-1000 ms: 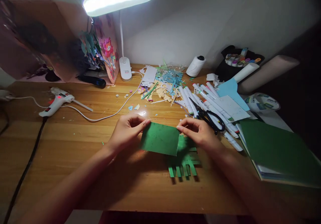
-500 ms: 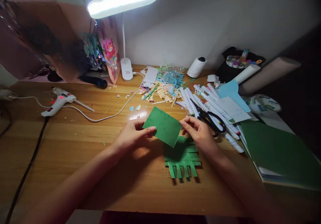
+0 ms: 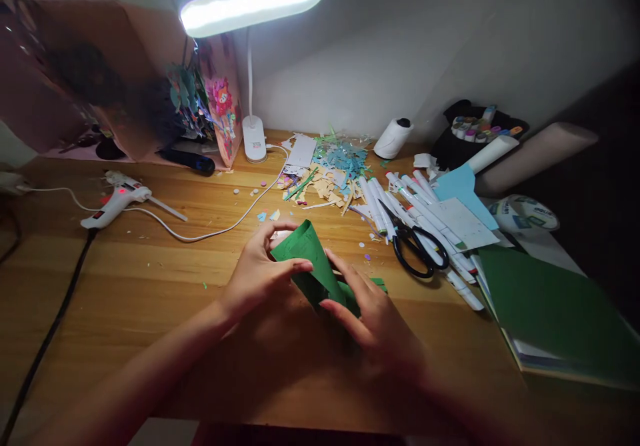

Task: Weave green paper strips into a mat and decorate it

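Note:
Between my two hands a sheet of green paper (image 3: pixel 317 263) is curled over into a loose roll, its upper end showing an opening. My left hand (image 3: pixel 263 269) grips its left edge, with the thumb across the front and the fingers behind. On the right side my right hand (image 3: pixel 363 309) holds the paper between thumb and fingers. Under and behind my right hand lies a fringed green paper piece (image 3: pixel 379 285) on the table, mostly hidden now. Black-handled scissors (image 3: pixel 417 249) rest to the right, partly on white markers (image 3: pixel 375 206).
A glue gun (image 3: pixel 117 199) with a lit red light stands left, its black cord (image 3: pixel 55 326) running down the table. Paper scraps (image 3: pixel 330 173) are heaped at the back. Green sheets (image 3: pixel 555 306) are stacked right. A lamp (image 3: pixel 260 3) shines overhead.
The flat green sheet has been bent into a curl. My right hand has moved down and left, closing around it, and now covers most of the fringed piece.

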Demonstrator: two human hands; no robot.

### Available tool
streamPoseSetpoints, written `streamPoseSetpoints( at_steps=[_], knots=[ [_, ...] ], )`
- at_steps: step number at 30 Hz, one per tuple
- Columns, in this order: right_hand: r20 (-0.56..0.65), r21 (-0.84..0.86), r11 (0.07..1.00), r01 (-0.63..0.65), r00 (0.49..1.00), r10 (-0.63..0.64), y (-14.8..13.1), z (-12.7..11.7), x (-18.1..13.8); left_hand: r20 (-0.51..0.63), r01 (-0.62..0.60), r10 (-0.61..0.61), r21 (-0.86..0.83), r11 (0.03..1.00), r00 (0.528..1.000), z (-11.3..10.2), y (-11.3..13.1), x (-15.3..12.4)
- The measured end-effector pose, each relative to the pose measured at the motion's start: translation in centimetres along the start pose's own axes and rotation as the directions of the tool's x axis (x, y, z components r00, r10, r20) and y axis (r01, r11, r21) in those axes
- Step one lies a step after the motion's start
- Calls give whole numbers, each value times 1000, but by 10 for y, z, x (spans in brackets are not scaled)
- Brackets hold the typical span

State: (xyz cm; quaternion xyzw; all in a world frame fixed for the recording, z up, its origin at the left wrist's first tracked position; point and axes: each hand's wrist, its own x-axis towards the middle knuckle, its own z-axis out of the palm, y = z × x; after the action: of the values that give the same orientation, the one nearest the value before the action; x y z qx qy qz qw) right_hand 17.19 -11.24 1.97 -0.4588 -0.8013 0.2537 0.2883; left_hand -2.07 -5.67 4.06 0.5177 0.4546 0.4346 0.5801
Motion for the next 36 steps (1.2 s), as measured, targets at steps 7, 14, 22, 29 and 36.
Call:
streamPoseSetpoints(
  at_steps=[7, 14, 22, 29, 36],
  knots=[
    [-70, 507, 788, -349, 895, 441, 15, -16, 11, 62, 56, -58, 26, 998, 996, -18, 2, 15],
    [254, 649, 541, -534, 823, 508, 42, -14, 25, 217, -54, -27, 359, 932, 976, -41, -19, 29],
    [76, 597, 674, -435, 867, 492, 45, 1, 29, 275, -391, 359, 868, 307, 892, -35, -22, 22],
    [70, 552, 700, -454, 861, 503, 50, 5, 31, 475, -479, 176, 877, -21, 862, -9, -38, 6],
    [72, 545, 681, -489, 837, 543, 53, 7, 35, 507, -486, 126, 858, -167, 853, -8, -47, 10]
  ],
)
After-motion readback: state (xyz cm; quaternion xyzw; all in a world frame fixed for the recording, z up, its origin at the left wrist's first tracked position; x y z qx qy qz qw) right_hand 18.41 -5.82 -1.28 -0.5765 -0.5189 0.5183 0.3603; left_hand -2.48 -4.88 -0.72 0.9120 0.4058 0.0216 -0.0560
